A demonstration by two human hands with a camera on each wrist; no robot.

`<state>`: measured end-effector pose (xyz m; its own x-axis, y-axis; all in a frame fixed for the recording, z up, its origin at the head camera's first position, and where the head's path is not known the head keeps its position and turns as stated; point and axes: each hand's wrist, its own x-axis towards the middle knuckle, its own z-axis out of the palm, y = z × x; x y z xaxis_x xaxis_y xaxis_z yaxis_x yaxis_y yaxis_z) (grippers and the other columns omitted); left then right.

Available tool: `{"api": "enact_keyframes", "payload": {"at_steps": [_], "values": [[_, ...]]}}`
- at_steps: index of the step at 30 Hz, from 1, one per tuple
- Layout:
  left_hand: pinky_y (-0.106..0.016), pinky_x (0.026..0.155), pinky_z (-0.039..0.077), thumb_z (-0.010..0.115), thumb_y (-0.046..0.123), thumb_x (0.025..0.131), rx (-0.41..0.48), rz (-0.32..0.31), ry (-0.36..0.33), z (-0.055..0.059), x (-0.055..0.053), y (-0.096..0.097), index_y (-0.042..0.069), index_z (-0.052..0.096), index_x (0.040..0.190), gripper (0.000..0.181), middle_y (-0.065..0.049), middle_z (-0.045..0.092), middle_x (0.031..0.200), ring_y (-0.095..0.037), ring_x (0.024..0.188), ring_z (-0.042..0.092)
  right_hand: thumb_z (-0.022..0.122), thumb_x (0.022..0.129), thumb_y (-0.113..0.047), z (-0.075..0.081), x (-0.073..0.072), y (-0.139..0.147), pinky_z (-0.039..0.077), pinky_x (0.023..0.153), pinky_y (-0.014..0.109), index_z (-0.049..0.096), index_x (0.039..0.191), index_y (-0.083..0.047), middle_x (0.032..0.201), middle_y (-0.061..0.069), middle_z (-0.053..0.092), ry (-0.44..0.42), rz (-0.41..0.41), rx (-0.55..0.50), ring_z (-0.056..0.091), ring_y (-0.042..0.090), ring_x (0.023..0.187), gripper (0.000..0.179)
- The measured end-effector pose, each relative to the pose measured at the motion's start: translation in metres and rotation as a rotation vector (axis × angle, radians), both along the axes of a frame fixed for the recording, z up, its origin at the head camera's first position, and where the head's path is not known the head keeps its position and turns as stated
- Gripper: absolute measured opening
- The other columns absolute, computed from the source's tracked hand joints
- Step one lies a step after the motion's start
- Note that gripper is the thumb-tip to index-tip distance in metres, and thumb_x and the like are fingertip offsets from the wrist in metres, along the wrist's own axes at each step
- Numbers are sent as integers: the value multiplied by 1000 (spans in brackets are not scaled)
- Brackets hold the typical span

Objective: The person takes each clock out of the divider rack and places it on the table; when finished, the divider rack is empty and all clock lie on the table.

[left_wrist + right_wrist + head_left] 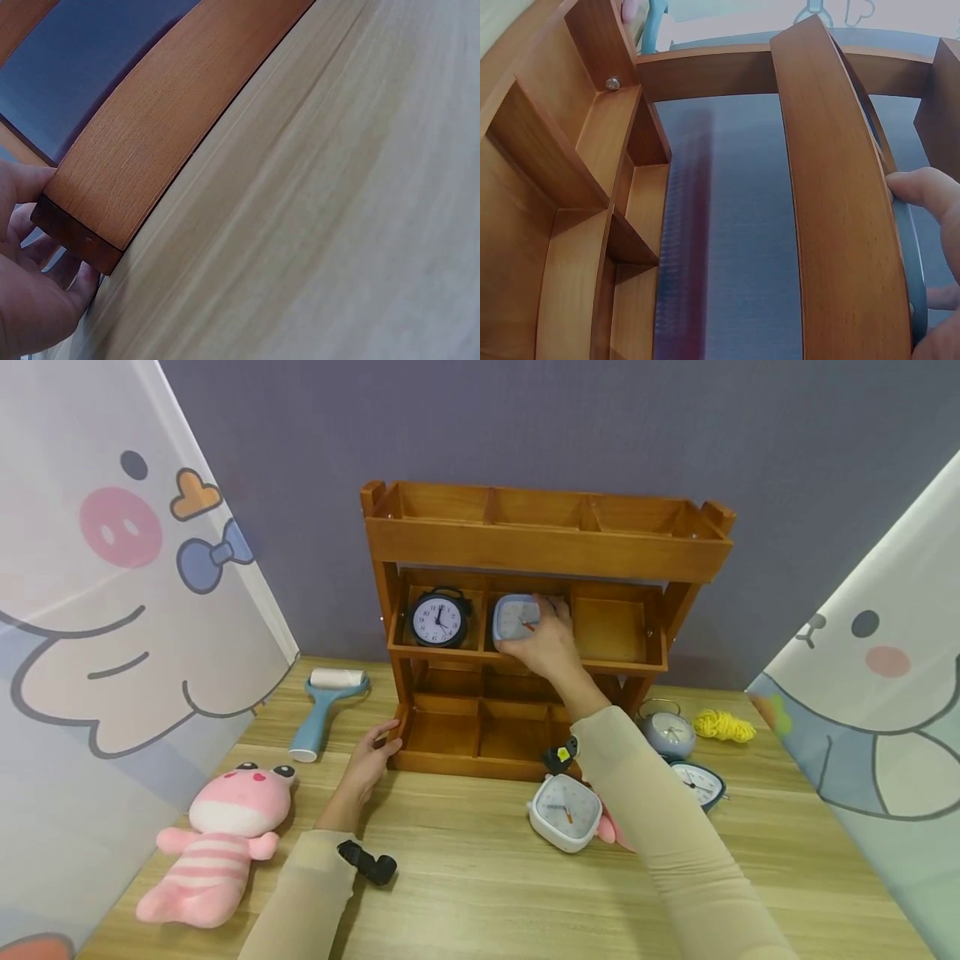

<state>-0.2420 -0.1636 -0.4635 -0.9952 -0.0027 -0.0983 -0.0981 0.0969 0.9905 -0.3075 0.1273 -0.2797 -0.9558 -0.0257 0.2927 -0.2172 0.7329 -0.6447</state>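
My right hand [547, 643] grips a light-blue square alarm clock [512, 618] in the middle compartment of the wooden shelf's [547, 552] middle tier. In the right wrist view, the thumb and fingers of that hand [939, 199] hold the clock's edge [909, 262], mostly hidden behind the front board. A round black alarm clock [437, 620] stands upright in the left compartment beside it. Down at the shelf's lower left corner is my left hand [367, 767]. The left wrist view has this hand [37, 289] holding the end of the bottom wooden piece [142, 142], thumb above and fingers curled beneath.
On the table's right are a white square clock [564, 814], a grey round clock [670, 734], a dark-blue-rimmed clock [699, 783] and yellow cord [723, 726]. A blue-handled lint roller [318, 718] and pink frog plush [225, 843] lie left. Something pink [611, 831] is partly hidden by the right sleeve.
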Motion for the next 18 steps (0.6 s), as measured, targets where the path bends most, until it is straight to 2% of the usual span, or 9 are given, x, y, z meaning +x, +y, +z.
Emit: {"api": "enact_keyframes", "payload": {"at_steps": [10, 15, 18], "values": [[-50, 103, 29, 52, 9, 100, 8, 10, 7, 0, -1, 1, 6, 42, 145, 46, -19, 25, 153, -37, 132, 32, 83, 73, -41, -3, 1, 0, 36, 102, 47, 28, 153, -10, 152, 15, 20, 42, -7, -27, 28, 34, 133, 102], [-38, 90, 35, 52, 9, 100, -7, 15, 5, -1, -1, 1, 7, 42, 146, 46, -18, 28, 152, -35, 126, 37, 83, 72, -42, -4, 3, 0, 35, 103, 46, 30, 153, -14, 153, 11, 20, 84, -5, -83, 28, 31, 134, 101], [-38, 90, 36, 51, 10, 101, -12, 12, 7, -1, -1, 0, 6, 41, 146, 47, -19, 28, 152, -35, 126, 37, 84, 71, -42, -3, 6, 1, 35, 103, 47, 32, 153, -15, 154, 9, 20, 112, 7, -109, 30, 31, 134, 100]]}}
